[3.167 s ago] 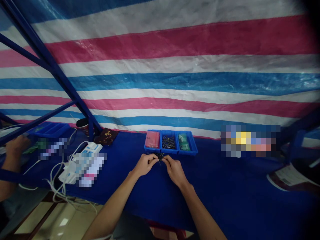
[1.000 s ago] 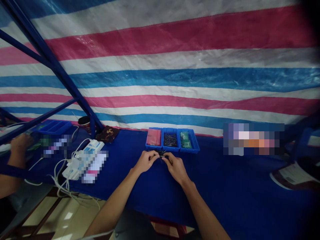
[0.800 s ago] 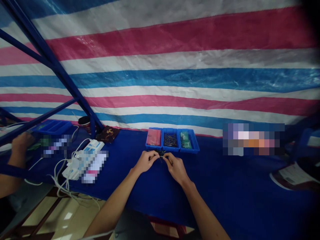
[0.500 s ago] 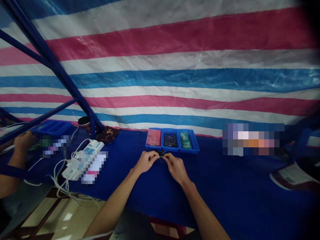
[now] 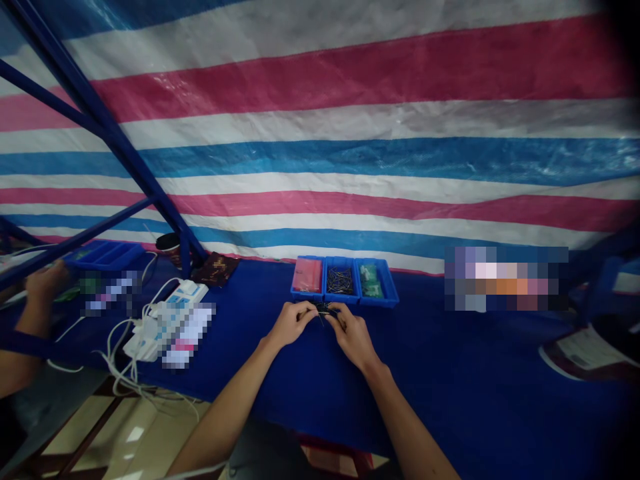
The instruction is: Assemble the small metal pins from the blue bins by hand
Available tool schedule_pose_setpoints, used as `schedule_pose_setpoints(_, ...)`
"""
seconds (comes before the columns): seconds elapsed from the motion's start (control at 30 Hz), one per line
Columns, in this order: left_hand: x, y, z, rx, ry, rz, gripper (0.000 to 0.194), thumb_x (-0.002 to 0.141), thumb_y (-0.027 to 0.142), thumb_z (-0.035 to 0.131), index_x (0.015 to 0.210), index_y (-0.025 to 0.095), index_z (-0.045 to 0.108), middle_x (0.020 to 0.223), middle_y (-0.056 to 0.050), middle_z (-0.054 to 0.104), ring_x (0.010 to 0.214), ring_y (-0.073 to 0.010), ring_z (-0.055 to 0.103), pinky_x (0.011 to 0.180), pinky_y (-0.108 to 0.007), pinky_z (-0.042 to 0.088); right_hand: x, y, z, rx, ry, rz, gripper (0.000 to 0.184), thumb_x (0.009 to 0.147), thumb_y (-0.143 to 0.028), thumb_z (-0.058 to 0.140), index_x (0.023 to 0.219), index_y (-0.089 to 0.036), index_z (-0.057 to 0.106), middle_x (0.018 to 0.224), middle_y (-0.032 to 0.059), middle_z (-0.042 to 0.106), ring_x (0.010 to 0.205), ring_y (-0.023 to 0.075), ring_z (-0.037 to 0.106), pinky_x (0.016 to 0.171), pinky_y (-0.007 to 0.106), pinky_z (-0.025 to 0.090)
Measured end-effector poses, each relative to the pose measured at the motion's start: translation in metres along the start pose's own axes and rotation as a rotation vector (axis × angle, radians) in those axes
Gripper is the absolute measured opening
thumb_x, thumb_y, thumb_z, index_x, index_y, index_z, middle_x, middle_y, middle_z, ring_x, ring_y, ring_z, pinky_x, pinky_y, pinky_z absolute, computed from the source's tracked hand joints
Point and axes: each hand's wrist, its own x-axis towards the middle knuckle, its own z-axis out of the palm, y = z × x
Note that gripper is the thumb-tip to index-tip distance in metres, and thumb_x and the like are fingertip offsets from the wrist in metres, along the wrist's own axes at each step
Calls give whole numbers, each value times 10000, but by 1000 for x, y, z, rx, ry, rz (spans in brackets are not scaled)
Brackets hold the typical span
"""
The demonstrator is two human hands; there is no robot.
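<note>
Beneath the near edge of the blue-covered desk [image 5: 320,387], a red item [image 5: 364,460] shows in part. Toward the right end stands a dark container [image 5: 583,350] with a pale label. Over the desk's middle, closer to the far edge, the left hand [image 5: 287,325] has its grip pinching thin pieces [image 5: 325,313], dark and pale; the right hand [image 5: 353,331] pinches at the same cluster from the opposite side. Exact form: too small to tell. On the left part lies a white power strip [image 5: 175,313] with cables. Just beyond the hands, along the far edge, three blue bins [image 5: 342,299] stand side by side: red packet [image 5: 307,275] left, dark nail-like pieces [image 5: 341,281] centre, green-and-white packets [image 5: 371,281] right. Further left by that edge: brown packet [image 5: 216,269], dark cup [image 5: 169,248]. Behind hangs a striped sheet [image 5: 350,157].
</note>
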Motion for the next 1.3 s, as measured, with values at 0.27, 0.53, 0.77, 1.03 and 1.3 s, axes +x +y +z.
schedule_pose_setpoints(0.27,0,0,0,-2,-5,-2,313,961,381,561,882,131,731,552,49,479,513,-81,368,553,-212,284,1,1,1,-17,11,-24,226,1023,-341,451,1069,-212,632,718,-6,646,572,134,583,557,237,352)
schedule_pose_setpoints(0.53,1,2,0,6,-11,7,330,964,390,552,878,127,733,558,43,496,512,-82,368,548,-213,282,1,1,0,-30,-5,-9,221,1033,-334,427,1083,-231,616,758,-5,669,612,151,622,595,238,377)
schedule_pose_setpoints(0.77,1,2,0,4,-6,7,316,958,381,563,868,130,733,544,53,458,507,-78,353,547,-213,281,1,1,-1,-34,-12,-6,246,1043,-345,403,1083,-232,619,760,3,666,637,168,638,633,250,402)
schedule_pose_setpoints(1.03,0,2,0,3,-7,3,341,958,404,556,870,128,734,536,52,452,508,-82,360,548,-214,281,1,1,0,-42,-2,-11,265,1043,-353,403,1074,-222,631,750,10,666,633,170,639,614,250,396)
schedule_pose_setpoints(1.3,0,3,0,2,-10,-1,333,958,398,559,870,130,737,538,48,465,507,-83,361,548,-213,284,1,2,0,-64,9,-12,273,1046,-346,395,1032,-217,635,759,20,681,643,171,650,607,251,391)
